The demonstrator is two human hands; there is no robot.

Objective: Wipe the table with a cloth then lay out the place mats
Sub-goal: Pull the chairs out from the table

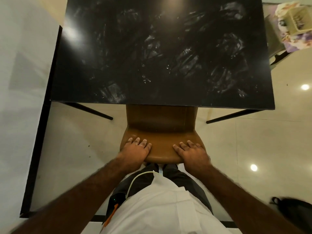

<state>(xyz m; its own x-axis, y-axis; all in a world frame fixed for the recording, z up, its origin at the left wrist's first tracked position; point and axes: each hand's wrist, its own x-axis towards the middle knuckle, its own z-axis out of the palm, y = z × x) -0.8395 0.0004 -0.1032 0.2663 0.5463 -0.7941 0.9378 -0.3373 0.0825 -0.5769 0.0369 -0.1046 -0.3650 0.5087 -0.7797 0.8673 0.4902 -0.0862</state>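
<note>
With your left hand (135, 150) and right hand (192, 152) both grasping the back of the brown chair (160, 125), fingers draped over its top, and no cloth or place mats in view, a hard shove may bang it against the smeared black worktop (160, 48) just ahead.

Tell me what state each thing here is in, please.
Table: streaked all over with whitish smears.
Chair: pushed in, its seat under the table.
Left hand: holds the chair's top edge, fingers laid over it.
Right hand: holds the same edge, further right.
Basket: off the table at the upper right; contents too blurred to tell.
</note>
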